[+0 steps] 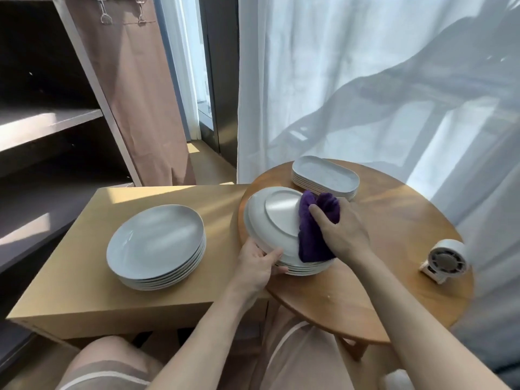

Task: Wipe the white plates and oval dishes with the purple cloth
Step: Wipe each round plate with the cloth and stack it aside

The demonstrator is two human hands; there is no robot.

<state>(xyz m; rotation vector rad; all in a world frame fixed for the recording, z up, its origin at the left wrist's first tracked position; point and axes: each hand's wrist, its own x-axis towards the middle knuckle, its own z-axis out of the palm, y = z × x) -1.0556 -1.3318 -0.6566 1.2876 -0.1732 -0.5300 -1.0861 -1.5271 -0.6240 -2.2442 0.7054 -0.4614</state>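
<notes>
Tilting bottom-up, the white plate (pixel 281 218) touches a bunched purple cloth (pixel 312 243).

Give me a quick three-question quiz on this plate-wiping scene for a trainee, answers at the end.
1. True or false: the purple cloth is held in the right hand.
2. Multiple choice: the stack of white oval dishes stands on A) the round wooden table, B) a metal sink, C) a kitchen counter.
3. Fill the gap: the white round plate whose rim the left hand grips shows its ____ to the camera.

Key: 1 true; 2 A; 3 underside.
</notes>
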